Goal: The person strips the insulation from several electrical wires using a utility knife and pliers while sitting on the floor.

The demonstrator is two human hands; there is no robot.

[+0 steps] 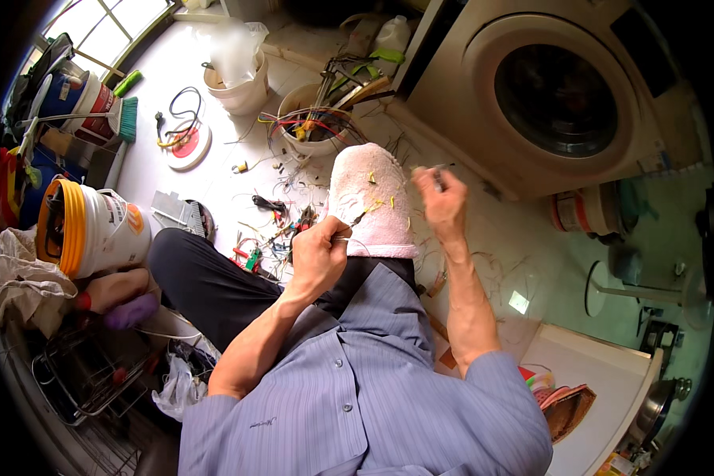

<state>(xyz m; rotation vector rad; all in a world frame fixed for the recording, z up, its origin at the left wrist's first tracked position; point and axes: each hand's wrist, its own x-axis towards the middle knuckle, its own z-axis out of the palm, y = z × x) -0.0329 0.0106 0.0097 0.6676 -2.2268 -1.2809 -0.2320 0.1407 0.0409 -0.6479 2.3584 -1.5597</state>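
My left hand (pixel 318 256) pinches a thin pale wire (pixel 360 243), which loops out over my covered knee. A short dark piece (pixel 356 220) with a frayed-looking end sticks out from the same fingers. To the right, my right hand (pixel 445 202) is raised and curled round a small dark object (pixel 438 178); motion blur hides what it is. Beneath both hands, a pink towelling cloth (pixel 363 172) covers the knee. Small yellow scraps (pixel 392 202), perhaps wire insulation, lie on it.
Pliers (pixel 305 219), tools and wire offcuts litter the floor left of the knee. Ahead stand a bucket of coloured wires (pixel 300 146) and a white bucket (pixel 241 95). A front-loading washing machine (pixel 482 107) rises at upper right. A paint bucket (pixel 119 232) lies tipped at left.
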